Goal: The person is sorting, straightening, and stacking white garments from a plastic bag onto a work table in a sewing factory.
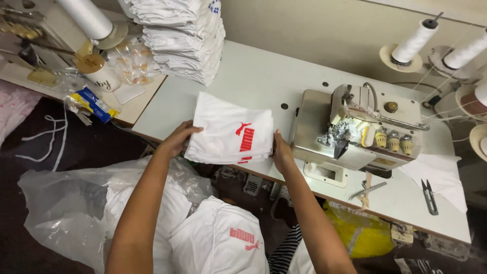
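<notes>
A small stack of white fabric pieces (223, 127) with a red printed mark on top lies at the front edge of the white sewing table (264, 76). My left hand (176, 139) grips the stack's left edge. My right hand (282, 152) presses against its right edge. Both hands hold the stack between them, just left of the overlock sewing machine (355, 129). More white fabric with the same red print (218, 238) rests on my lap below the table.
A tall pile of folded white pieces (185, 38) sits at the table's back left. Thread cones (413, 43) stand behind the machine. Thread snips (429, 195) lie at the right. A clear plastic bag (66, 213) of fabric sits at lower left, a yellow bag (360, 233) under the table.
</notes>
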